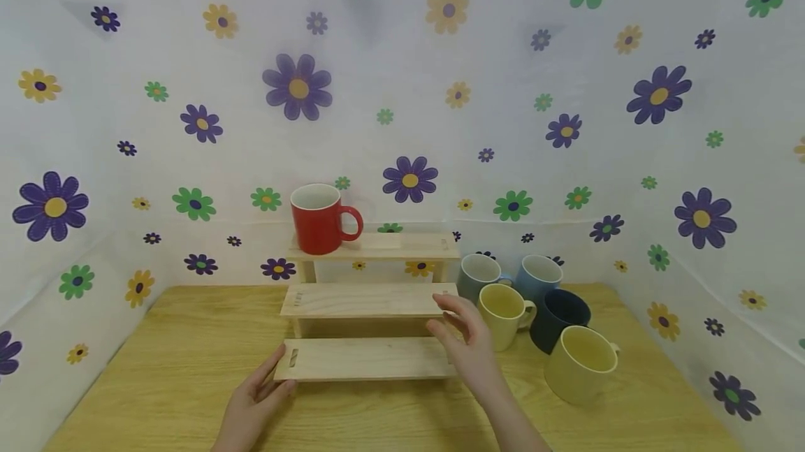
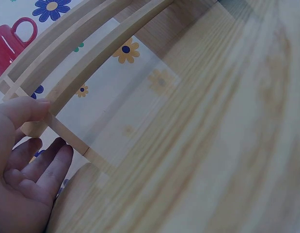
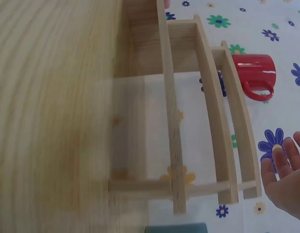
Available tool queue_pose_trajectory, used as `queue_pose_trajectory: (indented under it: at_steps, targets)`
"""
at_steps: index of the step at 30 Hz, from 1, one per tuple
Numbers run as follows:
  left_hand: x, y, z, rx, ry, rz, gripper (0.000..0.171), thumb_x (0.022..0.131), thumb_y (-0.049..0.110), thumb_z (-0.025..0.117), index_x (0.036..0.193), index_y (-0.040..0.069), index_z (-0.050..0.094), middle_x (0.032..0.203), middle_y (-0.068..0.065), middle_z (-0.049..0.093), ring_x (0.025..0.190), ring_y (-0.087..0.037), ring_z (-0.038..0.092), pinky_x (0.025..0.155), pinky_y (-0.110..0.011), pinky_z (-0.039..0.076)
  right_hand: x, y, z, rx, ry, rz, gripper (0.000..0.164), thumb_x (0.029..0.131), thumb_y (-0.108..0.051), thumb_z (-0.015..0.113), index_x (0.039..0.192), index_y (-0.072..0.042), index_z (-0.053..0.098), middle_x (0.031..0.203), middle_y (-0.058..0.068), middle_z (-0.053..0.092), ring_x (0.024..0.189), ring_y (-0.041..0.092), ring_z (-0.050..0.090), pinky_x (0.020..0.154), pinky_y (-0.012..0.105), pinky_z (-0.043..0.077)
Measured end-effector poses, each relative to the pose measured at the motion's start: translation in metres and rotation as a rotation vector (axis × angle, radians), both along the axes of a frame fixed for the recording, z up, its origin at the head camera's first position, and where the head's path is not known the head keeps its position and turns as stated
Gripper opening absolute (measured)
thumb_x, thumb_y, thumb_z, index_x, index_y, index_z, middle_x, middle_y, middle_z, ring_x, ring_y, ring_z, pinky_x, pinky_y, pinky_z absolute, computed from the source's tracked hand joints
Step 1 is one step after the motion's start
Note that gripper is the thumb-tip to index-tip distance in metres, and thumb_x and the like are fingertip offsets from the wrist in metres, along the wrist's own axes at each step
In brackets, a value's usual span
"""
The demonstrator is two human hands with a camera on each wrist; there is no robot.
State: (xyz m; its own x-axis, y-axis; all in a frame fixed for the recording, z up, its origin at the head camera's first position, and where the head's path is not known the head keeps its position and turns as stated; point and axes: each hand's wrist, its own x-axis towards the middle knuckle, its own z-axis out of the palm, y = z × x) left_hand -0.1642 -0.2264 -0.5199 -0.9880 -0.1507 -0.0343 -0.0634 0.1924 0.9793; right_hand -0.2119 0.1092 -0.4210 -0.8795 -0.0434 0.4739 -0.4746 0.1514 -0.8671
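Note:
A three-step wooden shelf (image 1: pixel 367 359) stands mid-table, and a red mug (image 1: pixel 321 218) sits at the left of its top step. My left hand (image 1: pixel 260 389) lies on the table at the bottom step's left end, its thumb touching the board's end and the fingers relaxed. The left wrist view shows that thumb (image 2: pixel 28 109) against the shelf (image 2: pixel 96 58), with the red mug (image 2: pixel 9 41) beyond. My right hand (image 1: pixel 465 340) hovers open by the right ends of the lower steps and holds nothing. In the right wrist view its fingers (image 3: pixel 285 179) are beside the shelf (image 3: pixel 171 121) and the red mug (image 3: pixel 254 73).
Right of the shelf stand several mugs: grey (image 1: pixel 478 274), blue (image 1: pixel 539 274), pale yellow (image 1: pixel 503 312), dark navy (image 1: pixel 560 316) and a larger yellow one (image 1: pixel 578 365). Flowered cloth walls close in the wooden table (image 1: pixel 157 368) on three sides.

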Motion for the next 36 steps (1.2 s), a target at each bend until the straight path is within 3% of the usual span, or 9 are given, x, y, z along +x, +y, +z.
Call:
queue_pose_trajectory:
  at_steps: [5, 12, 16, 22, 28, 32, 36]
  targets:
    - [0.0, 0.001, 0.0, 0.004, 0.003, 0.003, 0.07, 0.097, 0.018, 0.075, 0.159, 0.011, 0.042, 0.165, -0.021, 0.031, 0.136, -0.042, 0.052, 0.091, -0.018, 0.053, 0.012, 0.021, -0.006, 0.076, 0.029, -0.027, 0.037, 0.091, 0.004, 0.074, 0.127, 0.005, 0.067, 0.126, 0.017, 0.066, 0.116, 0.001, 0.058, 0.101, 0.018, 0.049]
    - [-0.001, 0.001, 0.0, 0.0, -0.013, 0.019, 0.07, 0.096, 0.019, 0.076, 0.158, 0.011, 0.044, 0.164, -0.017, 0.035, 0.127, -0.022, 0.058, 0.089, -0.015, 0.053, 0.027, 0.047, -0.016, 0.15, 0.054, -0.081, 0.038, 0.09, 0.006, 0.074, 0.127, 0.003, 0.067, 0.125, 0.016, 0.068, 0.113, 0.0, 0.059, 0.095, 0.017, 0.051]
    - [-0.001, 0.001, 0.0, 0.001, -0.023, 0.02, 0.071, 0.095, 0.02, 0.077, 0.158, 0.012, 0.045, 0.164, -0.016, 0.035, 0.125, -0.018, 0.059, 0.088, -0.015, 0.053, 0.033, 0.063, -0.022, 0.204, 0.072, -0.143, 0.038, 0.088, 0.008, 0.075, 0.125, 0.002, 0.069, 0.122, 0.014, 0.069, 0.11, -0.004, 0.058, 0.092, 0.015, 0.052]
    - [-0.002, 0.002, 0.002, 0.005, -0.038, 0.021, 0.072, 0.095, 0.021, 0.077, 0.158, 0.012, 0.044, 0.164, -0.016, 0.034, 0.126, -0.018, 0.058, 0.088, -0.015, 0.053, 0.037, 0.091, -0.028, 0.407, 0.26, -0.248, 0.05, 0.074, 0.01, 0.085, 0.121, -0.001, 0.072, 0.115, 0.01, 0.071, 0.105, -0.001, 0.058, 0.086, 0.011, 0.049]
    - [-0.001, 0.002, 0.003, -0.012, -0.038, 0.019, 0.072, 0.096, 0.022, 0.076, 0.159, 0.012, 0.042, 0.165, -0.02, 0.031, 0.133, -0.03, 0.053, 0.088, -0.015, 0.053, 0.036, 0.119, -0.029, 0.603, 0.411, -0.273, 0.061, 0.063, 0.007, 0.091, 0.12, -0.004, 0.071, 0.114, 0.006, 0.07, 0.103, 0.011, 0.061, 0.096, 0.003, 0.037]
    - [-0.001, 0.002, 0.003, -0.012, -0.041, 0.015, 0.072, 0.096, 0.022, 0.076, 0.159, 0.012, 0.042, 0.166, -0.021, 0.03, 0.127, -0.022, 0.059, 0.087, -0.015, 0.053, 0.038, 0.136, -0.029, 0.663, 0.408, -0.297, 0.062, 0.061, 0.007, 0.091, 0.119, -0.003, 0.071, 0.113, 0.007, 0.071, 0.104, 0.02, 0.062, 0.102, 0.001, 0.031]
    - [-0.001, 0.002, 0.003, -0.003, -0.046, 0.011, 0.072, 0.096, 0.021, 0.076, 0.159, 0.012, 0.041, 0.166, -0.021, 0.03, 0.123, -0.013, 0.06, 0.087, -0.015, 0.053, 0.044, 0.152, -0.026, 0.715, 0.33, -0.368, 0.06, 0.064, 0.006, 0.092, 0.12, -0.004, 0.072, 0.114, 0.008, 0.071, 0.103, 0.025, 0.062, 0.1, -0.002, 0.027]
